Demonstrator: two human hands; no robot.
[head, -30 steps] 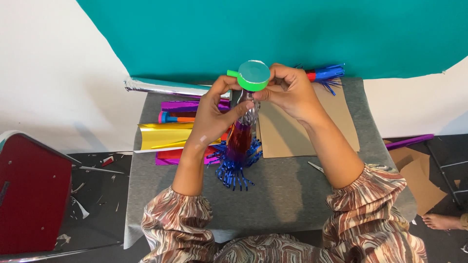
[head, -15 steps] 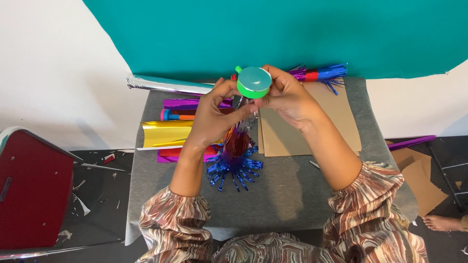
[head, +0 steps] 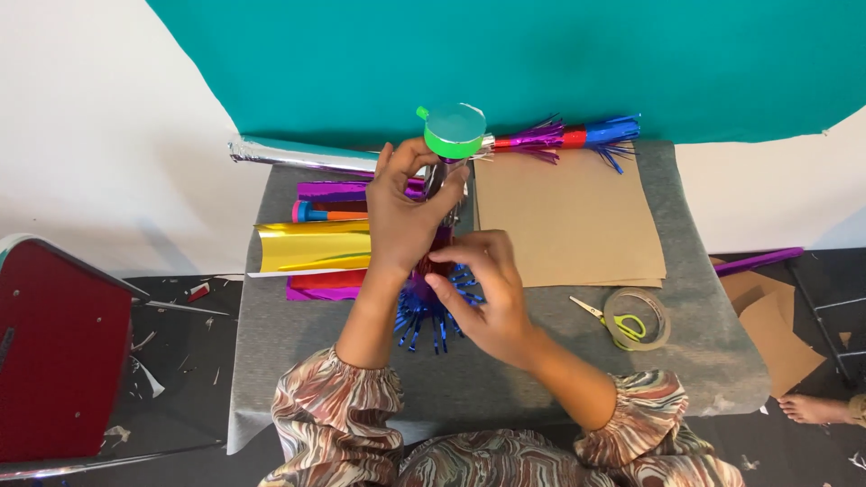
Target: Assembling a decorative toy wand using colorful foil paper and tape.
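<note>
My left hand [head: 406,212] grips the upper part of a foil-wrapped stick and holds it upright over a small grey-covered table [head: 298,361]. A round green tape roll [head: 454,131] sits at the stick's top, just above my fingers. My right hand [head: 483,293] is lower down, its fingers closed on the stick's foil just above the blue foil fringe [head: 424,316], which fans out at the bottom end. The red and purple foil between my hands is mostly hidden.
Brown card sheets [head: 568,216] lie right of my hands, with yellow-handled scissors [head: 613,320] and a clear tape ring [head: 637,317] near them. A gold foil roll [head: 311,246], purple foil and a silver roll [head: 298,155] lie left. A finished fringed stick [head: 568,137] lies at the back. A red chair [head: 54,352] stands left.
My right hand has come down from the green tape roll at the top to the stick just above the blue fringe. My left hand still holds the stick upright.
</note>
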